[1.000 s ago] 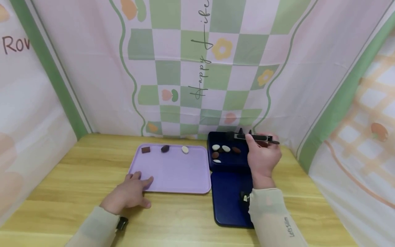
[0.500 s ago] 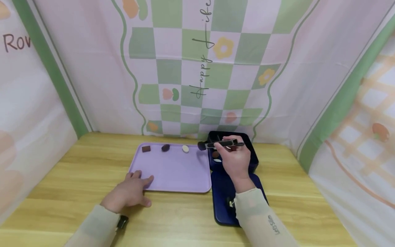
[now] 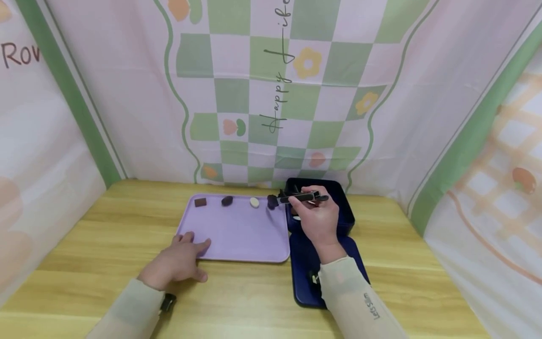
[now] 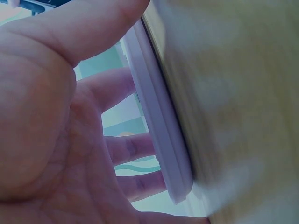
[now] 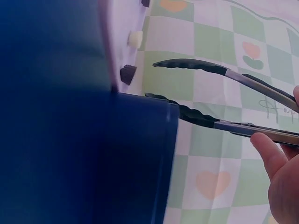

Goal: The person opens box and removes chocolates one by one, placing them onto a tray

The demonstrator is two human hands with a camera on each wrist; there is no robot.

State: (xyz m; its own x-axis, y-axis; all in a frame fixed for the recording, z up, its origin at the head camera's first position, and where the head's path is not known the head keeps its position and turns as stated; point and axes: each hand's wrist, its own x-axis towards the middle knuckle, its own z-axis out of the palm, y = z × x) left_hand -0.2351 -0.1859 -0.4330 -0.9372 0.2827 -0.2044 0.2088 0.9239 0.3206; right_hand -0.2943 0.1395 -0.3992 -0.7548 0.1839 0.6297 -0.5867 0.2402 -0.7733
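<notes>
My right hand (image 3: 316,223) grips a pair of tongs (image 5: 261,130) with black scalloped tips, which reach over the back right corner of the lilac tray (image 3: 237,240). In the right wrist view the tong tips stand apart, and a dark brown piece (image 5: 128,74) sits on the tray beside them. Left of the tips, a brown rectangular piece (image 3: 200,202), a dark oval piece (image 3: 227,201) and a white oval piece (image 3: 254,202) form a row along the tray's back. My left hand (image 3: 179,260) rests with extended fingers on the tray's front left edge.
A deep navy box (image 3: 345,207) stands right of the tray, its inside partly hidden by my right hand. In front of it lies a flat navy lid (image 3: 302,287). A patterned cloth (image 3: 271,103) hangs behind the wooden table (image 3: 237,301).
My right hand has moved left with the tongs, from over the navy box to the tray's back right corner, and their tips have lowered there. My left hand has stayed put.
</notes>
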